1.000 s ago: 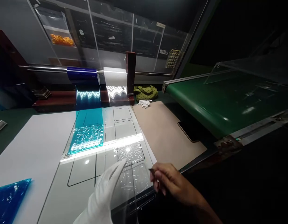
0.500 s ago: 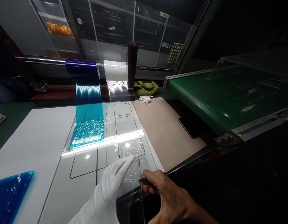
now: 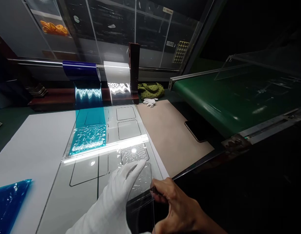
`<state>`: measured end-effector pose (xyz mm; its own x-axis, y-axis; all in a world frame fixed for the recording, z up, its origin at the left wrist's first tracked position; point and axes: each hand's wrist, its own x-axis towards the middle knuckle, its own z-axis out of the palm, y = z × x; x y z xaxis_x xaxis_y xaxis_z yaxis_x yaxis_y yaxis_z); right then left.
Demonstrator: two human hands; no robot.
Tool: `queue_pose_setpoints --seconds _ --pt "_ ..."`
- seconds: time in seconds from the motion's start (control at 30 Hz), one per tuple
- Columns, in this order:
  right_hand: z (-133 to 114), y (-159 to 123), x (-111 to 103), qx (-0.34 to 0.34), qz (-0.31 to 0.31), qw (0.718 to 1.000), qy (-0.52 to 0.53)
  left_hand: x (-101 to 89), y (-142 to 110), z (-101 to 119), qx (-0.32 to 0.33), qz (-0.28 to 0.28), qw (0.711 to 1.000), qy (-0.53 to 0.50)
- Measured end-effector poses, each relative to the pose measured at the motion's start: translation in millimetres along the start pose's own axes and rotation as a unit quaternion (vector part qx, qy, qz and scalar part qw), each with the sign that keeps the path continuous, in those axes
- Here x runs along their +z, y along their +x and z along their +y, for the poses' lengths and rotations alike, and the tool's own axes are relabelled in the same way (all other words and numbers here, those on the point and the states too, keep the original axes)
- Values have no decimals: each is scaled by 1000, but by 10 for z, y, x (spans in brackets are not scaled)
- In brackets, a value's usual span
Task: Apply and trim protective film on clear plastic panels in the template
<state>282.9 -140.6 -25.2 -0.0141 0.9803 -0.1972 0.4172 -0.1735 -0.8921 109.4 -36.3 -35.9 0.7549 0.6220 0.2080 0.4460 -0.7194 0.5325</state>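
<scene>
Head view: gloved hand (image 3: 109, 204) now further along film (image 3: 140, 180).

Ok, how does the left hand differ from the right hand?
The left hand wears a white glove, while the right hand is bare. The left hand has its fingers together and extended; the right hand pinches a small dark object. Both hands are at the clear plastic film.
</scene>
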Motion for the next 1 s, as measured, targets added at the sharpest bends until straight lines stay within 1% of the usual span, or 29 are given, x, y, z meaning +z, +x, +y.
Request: queue_pose_setpoints --seconds 0.13,0.2,0.27,0.37,0.43,0.5,0.57,0.6,0.63,0.7,0.77,0.8,0.87,0.93,1.0 --pt "81 -46 -4 5 -4 1000 -8 17 3 54 9 -3 1000 -2" --pt "112 -69 2 2 -7 1000 -18 -3 1 108 19 7 1000 -6" --pt "116 -100 17 -9 -1 1000 -15 -32 2 169 15 11 1000 -5" --pt "80 -157 21 -32 37 999 -7 -66 20 234 -7 1 1000 14" --pt "70 -174 -44 -47 94 994 -24 -76 38 240 -24 -1 999 37" --pt "118 -130 -206 -67 167 981 -72 -78 51 219 -62 3 996 68" --pt "246 4 -456 -65 226 957 -170 -78 63 189 -116 6 988 104" --pt "336 102 -597 -38 250 937 -242 -80 70 177 -145 4 982 119" --pt "435 212 -734 2 252 911 -327 -82 80 170 -170 1 976 133" --pt "622 428 -959 27 248 894 -372 -92 112 172 -216 -1 964 156" --pt "728 571 -1060 31 238 888 -392 -104 160 190 -251 10 951 179" --pt "733 598 -1050 28 235 885 -400 -109 188 201 -261 18 946 193" --pt "645 562 -905 9 232 880 -415 -113 243 216 -278 37 933 224" --pt "457 445 -616 -32 231 877 -420 -103 294 214 -293 51 922 248" --pt "235 325 -251 -86 220 880 -411 -75 332 196 -298 60 917 260"
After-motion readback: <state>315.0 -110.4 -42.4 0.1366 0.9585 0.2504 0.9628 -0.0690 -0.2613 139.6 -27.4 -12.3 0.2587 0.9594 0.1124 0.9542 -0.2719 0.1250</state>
